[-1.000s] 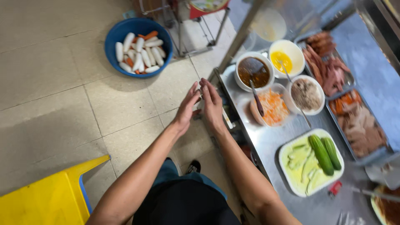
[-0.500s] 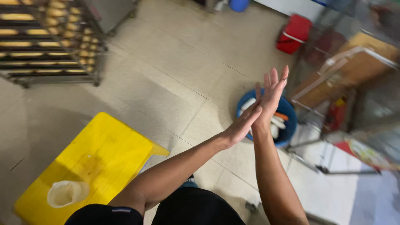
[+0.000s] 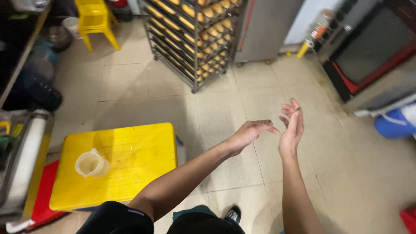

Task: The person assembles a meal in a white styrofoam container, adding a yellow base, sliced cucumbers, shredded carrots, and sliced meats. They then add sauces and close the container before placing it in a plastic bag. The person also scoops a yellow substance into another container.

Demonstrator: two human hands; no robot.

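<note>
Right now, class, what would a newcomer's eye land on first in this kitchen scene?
Two bare hands, left hand and right hand, are raised empty over the pale tiled floor. At lower left a bright yellow square plastic table carries a clear plastic jug. Behind stands a tall metal rack of golden bread rolls.
</note>
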